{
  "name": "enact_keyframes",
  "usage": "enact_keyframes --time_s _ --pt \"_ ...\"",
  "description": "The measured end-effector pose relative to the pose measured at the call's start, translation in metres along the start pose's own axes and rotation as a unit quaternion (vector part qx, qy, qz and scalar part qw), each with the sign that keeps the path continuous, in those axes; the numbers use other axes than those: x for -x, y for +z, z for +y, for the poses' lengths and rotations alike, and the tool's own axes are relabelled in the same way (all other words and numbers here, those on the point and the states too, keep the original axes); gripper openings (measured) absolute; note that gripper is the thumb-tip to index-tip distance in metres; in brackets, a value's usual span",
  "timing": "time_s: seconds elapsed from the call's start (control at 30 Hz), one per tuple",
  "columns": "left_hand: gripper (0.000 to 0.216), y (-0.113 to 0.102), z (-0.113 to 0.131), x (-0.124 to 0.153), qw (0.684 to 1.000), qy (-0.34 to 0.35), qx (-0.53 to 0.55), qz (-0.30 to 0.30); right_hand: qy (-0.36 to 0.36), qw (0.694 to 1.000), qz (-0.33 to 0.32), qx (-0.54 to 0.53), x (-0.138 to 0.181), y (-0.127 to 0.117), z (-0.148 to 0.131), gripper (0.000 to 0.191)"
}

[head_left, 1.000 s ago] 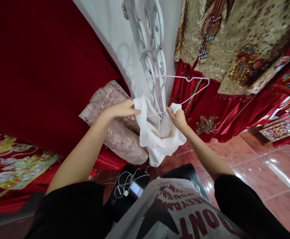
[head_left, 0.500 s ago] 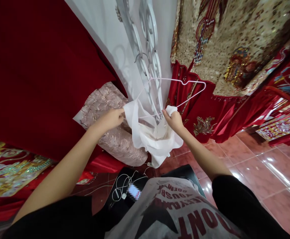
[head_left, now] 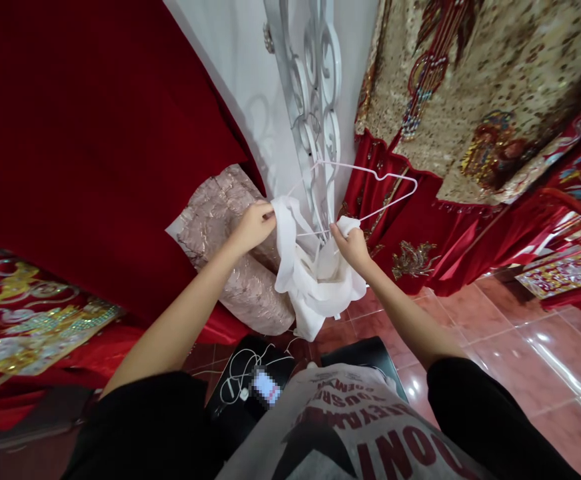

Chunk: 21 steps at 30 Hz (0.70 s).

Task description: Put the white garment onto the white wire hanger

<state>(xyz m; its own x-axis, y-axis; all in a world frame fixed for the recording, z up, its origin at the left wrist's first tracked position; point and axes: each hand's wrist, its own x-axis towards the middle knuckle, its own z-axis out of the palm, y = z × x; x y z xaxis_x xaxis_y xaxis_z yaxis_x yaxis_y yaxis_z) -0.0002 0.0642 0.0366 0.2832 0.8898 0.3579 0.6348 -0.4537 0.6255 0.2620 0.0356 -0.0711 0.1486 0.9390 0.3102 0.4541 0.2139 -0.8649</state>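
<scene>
A white garment (head_left: 315,287) hangs between my hands, its neck opening spread wide. My left hand (head_left: 256,225) pinches the garment's left edge. On the other side my right hand (head_left: 350,241) is closed on a bunched part of it, beside the lower bar of a pale pink hanger (head_left: 395,175). The hanger's right shoulder sticks out bare past my right hand, while its left part runs behind the white cloth. Its hook is hard to make out against the white scrolled metal frame (head_left: 315,100) behind.
Pink fabric with gold threads (head_left: 225,240) lies bunched at the left, against a dark red cloth (head_left: 95,133). Gold sequined cloth (head_left: 440,80) hangs at the right above red drapery. Below, a phone (head_left: 266,387) and white cables rest on a black surface. Pinkish-red tiles (head_left: 510,340) cover the floor.
My left hand has moved right and slightly up with the garment's left edge, narrowing the opening. My right hand keeps its grip. The view has shifted a little.
</scene>
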Motion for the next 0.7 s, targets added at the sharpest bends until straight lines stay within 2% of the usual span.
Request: enact_keyframes --time_s 0.1,0.17,0.27,0.33,0.4,0.47,0.53,0.63,0.7 --pt "0.017 0.009 0.009 -0.016 0.995 -0.039 0.089 -0.020 0.008 1.000 0.002 -0.002 0.001 0.000 -0.001 0.053" --pt "0.021 0.010 0.015 -0.021 0.992 -0.076 0.094 -0.039 0.011 1.000 0.005 -0.010 0.000 -0.001 -0.003 0.051" --pt "0.023 0.006 0.024 -0.018 0.993 -0.082 -0.053 -0.062 -0.014 0.997 -0.021 -0.072 -0.004 -0.009 -0.009 0.036" --pt "0.022 0.002 0.030 -0.011 0.983 -0.073 -0.153 -0.064 -0.016 0.988 -0.084 -0.130 -0.009 -0.020 -0.015 0.025" --pt "0.023 0.000 0.034 -0.004 0.978 -0.067 -0.191 -0.052 0.023 0.971 -0.155 -0.180 -0.015 -0.037 -0.018 0.027" --pt "0.027 -0.002 0.037 0.001 0.980 -0.047 -0.186 -0.041 0.087 0.953 -0.190 -0.219 -0.022 -0.060 -0.020 0.031" --pt "0.026 -0.003 0.037 0.003 0.985 -0.019 -0.168 -0.038 0.153 0.943 -0.185 -0.230 -0.030 -0.087 -0.018 0.026" --pt "0.018 -0.006 0.031 0.000 0.989 0.005 -0.142 -0.049 0.244 0.948 -0.128 -0.156 -0.048 -0.126 -0.011 0.004" --pt "0.012 -0.008 0.027 -0.005 0.988 0.014 -0.140 -0.059 0.276 0.954 -0.066 -0.093 -0.064 -0.147 -0.007 0.014"
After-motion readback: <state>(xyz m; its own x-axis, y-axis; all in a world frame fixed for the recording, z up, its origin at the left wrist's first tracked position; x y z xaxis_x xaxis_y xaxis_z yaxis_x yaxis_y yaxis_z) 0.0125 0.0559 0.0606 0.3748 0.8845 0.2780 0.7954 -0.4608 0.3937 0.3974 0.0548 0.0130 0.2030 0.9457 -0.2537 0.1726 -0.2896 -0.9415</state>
